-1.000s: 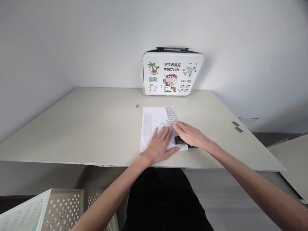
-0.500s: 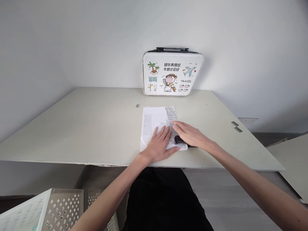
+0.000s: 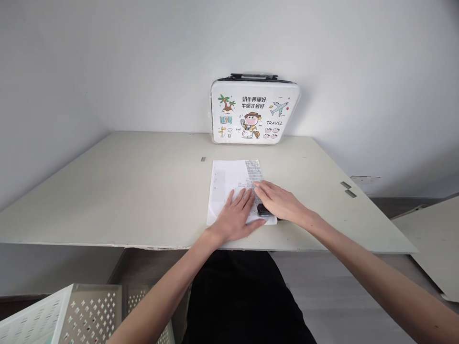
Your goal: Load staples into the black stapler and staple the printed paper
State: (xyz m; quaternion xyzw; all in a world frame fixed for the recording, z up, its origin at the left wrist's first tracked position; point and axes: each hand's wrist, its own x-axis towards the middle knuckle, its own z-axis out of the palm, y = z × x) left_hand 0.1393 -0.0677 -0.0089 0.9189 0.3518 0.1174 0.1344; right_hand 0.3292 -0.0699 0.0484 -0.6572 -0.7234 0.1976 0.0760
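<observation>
White sheets of paper (image 3: 226, 180) lie near the front edge of a pale table (image 3: 143, 191), with a grey printed patch at their top right. My left hand (image 3: 236, 217) lies flat on the lower part of the sheets, fingers stretched out. My right hand (image 3: 279, 203) rests palm down over a small black stapler (image 3: 263, 210) at the sheets' lower right corner, fingers extended over the paper. Most of the stapler is hidden under that hand.
A white case (image 3: 254, 111) with cartoon prints and a black handle leans against the wall at the table's back. A small grey strip of staples (image 3: 203, 158) lies left of the paper. A perforated white crate (image 3: 71, 313) stands at the lower left. Another board (image 3: 433, 239) is at the right.
Both hands stay on the paper and stapler. The view has shifted slightly, so everything sits a little to the left.
</observation>
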